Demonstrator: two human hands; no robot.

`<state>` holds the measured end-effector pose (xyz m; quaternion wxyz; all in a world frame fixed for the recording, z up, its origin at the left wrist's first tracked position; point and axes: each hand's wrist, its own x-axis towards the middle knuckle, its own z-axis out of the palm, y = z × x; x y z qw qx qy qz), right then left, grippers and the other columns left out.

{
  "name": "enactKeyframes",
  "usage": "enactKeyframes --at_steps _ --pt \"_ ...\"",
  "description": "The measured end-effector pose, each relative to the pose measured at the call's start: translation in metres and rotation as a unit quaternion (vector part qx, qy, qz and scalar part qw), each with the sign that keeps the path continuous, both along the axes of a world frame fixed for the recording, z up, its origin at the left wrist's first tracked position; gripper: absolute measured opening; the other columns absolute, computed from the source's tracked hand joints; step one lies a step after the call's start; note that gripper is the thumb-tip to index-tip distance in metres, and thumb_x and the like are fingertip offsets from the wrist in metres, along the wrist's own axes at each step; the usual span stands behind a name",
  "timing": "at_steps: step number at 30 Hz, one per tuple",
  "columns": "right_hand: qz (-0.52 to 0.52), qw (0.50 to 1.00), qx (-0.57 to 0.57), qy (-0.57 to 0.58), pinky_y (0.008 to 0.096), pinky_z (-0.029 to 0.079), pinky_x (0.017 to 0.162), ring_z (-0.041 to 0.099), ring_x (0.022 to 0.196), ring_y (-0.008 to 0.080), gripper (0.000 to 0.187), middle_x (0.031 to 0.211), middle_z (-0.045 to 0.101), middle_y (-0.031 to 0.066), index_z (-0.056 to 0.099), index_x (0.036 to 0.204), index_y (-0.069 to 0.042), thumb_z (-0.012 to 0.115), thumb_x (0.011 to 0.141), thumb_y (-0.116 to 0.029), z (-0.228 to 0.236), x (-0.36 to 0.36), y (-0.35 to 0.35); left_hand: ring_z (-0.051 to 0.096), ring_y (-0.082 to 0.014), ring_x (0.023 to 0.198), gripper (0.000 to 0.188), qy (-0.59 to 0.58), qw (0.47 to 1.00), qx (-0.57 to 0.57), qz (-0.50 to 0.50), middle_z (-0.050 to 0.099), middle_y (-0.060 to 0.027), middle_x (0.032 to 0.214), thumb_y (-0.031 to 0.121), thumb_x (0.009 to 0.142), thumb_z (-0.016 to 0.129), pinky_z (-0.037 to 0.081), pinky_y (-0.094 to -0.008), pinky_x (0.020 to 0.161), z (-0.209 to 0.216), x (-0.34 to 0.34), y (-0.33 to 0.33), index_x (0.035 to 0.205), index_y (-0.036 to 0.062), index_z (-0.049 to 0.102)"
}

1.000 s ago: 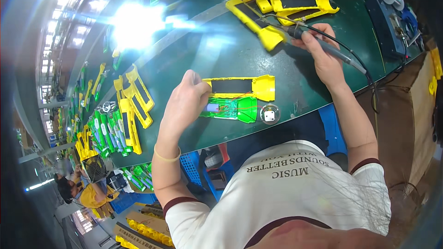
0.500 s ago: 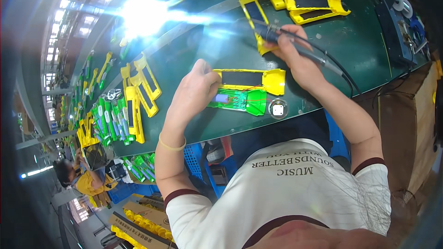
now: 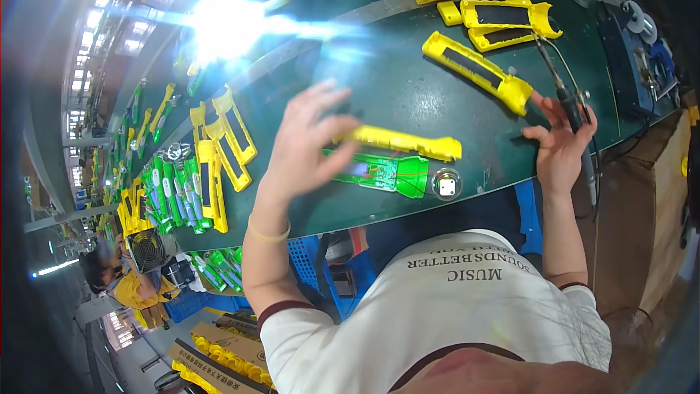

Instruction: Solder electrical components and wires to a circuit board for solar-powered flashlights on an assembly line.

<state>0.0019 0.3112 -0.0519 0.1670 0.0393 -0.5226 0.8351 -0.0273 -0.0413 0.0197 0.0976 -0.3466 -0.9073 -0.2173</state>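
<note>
My left hand [image 3: 302,142], blurred by motion, has its thumb and forefinger at the left end of a yellow plastic casing half [image 3: 408,142]. That casing half is tipped up on edge. Just below it on the bench lies a green casing half [image 3: 405,176] with a circuit board, thin red wires and a purple cylindrical cell. A round clear lens with a white square centre [image 3: 446,186] sits at its right end. My right hand [image 3: 561,138] holds a soldering iron [image 3: 563,87] between its fingers, tip pointing up and away; thumb and palm are spread.
Another yellow casing half [image 3: 477,69] lies slantwise beyond my hands. More are stacked at the back [image 3: 503,14]. A blue soldering station [image 3: 623,58] with a solder spool stands at right. Green and yellow parts [image 3: 175,190] crowd the left; a person [image 3: 138,281] sits beyond.
The soldering iron moved right with my right hand. The near yellow casing half went from flat to on edge. Another yellow casing half was shifted right and turned.
</note>
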Motion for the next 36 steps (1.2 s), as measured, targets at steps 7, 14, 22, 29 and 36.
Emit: enactKeyframes --at_steps 7,14,22,29,36 --pt "0.061 0.990 0.129 -0.018 0.0434 0.050 0.081 0.043 0.120 0.0351 0.055 0.128 0.042 0.0168 0.028 0.124 -0.014 0.039 0.088 -0.054 -0.005 -0.005 0.005 0.052 -0.0318 0.095 0.036 -0.099 0.990 0.095 -0.039 0.055 -0.0145 0.103 0.006 0.062 0.075 0.044 -0.0391 0.083 -0.022 0.023 -0.001 0.088 0.0065 0.049" --pt "0.046 0.995 0.053 -0.075 0.0441 0.048 0.085 0.056 0.102 0.0288 0.055 0.112 0.050 0.0162 0.029 0.119 -0.007 0.050 0.088 -0.046 -0.003 -0.018 -0.003 0.052 -0.0332 0.095 0.041 -0.024 0.996 0.076 0.036 0.054 -0.0170 0.107 0.005 0.064 0.072 0.044 -0.0370 0.083 -0.035 -0.051 -0.011 0.096 0.0057 0.046" --pt "0.056 0.988 0.112 -0.093 0.0460 0.049 0.084 0.057 0.102 0.0322 0.058 0.115 0.050 0.0160 0.031 0.119 -0.009 0.051 0.084 -0.051 -0.001 -0.016 -0.009 0.047 -0.0338 0.098 0.039 0.182 0.954 0.008 0.237 0.050 -0.0156 0.099 0.005 0.063 0.072 0.039 -0.0411 0.086 -0.068 -0.226 -0.062 0.094 0.0038 0.049" --pt "0.019 0.983 0.137 -0.124 0.0448 0.050 0.082 0.057 0.101 0.0312 0.060 0.112 0.049 0.0141 0.031 0.115 -0.009 0.053 0.082 -0.054 -0.004 -0.011 -0.008 0.056 -0.0196 0.087 0.039 -0.068 0.897 0.317 0.300 0.056 -0.0101 0.098 0.029 0.069 0.076 0.044 -0.0305 0.080 -0.061 -0.305 -0.111 0.090 0.0027 0.055" --pt "0.021 0.983 0.141 -0.115 0.0431 0.052 0.080 0.058 0.099 0.0314 0.062 0.110 0.049 0.0134 0.032 0.113 -0.009 0.056 0.079 -0.056 -0.007 -0.014 -0.006 0.056 -0.0377 0.102 0.073 -0.050 0.821 -0.061 0.565 0.057 -0.0262 0.109 0.050 0.067 0.070 0.045 -0.0407 0.088 -0.085 -0.375 -0.141 0.110 -0.0044 0.049"
